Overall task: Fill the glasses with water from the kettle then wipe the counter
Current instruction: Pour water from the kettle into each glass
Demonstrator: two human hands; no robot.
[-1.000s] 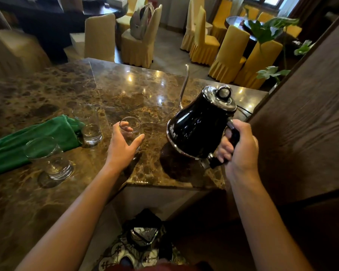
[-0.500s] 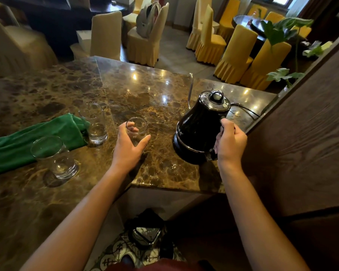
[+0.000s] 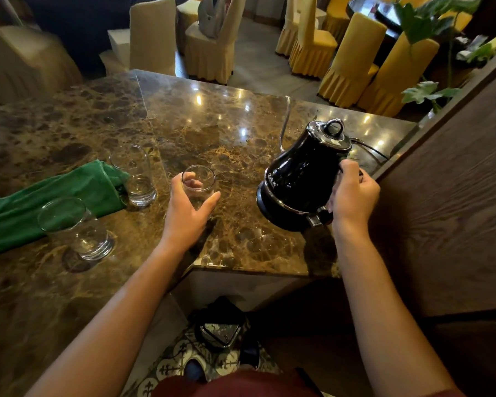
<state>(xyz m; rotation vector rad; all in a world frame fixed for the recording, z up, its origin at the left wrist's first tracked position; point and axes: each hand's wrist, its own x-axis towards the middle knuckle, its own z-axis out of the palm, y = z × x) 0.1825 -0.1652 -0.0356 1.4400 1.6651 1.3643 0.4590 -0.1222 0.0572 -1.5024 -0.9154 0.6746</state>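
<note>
Black kettle (image 3: 301, 179) gripped by its handle in the right hand (image 3: 352, 193), tilted near the counter's (image 3: 241, 124) right edge, empty glass (image 3: 198, 184) held in the left hand (image 3: 186, 213) near the front edge

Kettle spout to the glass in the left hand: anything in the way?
Nothing visible. Bare marble counter lies between the black kettle, gripped by the right hand, and the glass the left hand holds.

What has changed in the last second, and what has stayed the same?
The black electric kettle, first held tilted above the brown marble counter, came down near it and more upright, still gripped by the right hand. The left hand keeps holding the middle clear glass. The other glasses and the green cloth stayed.
</note>
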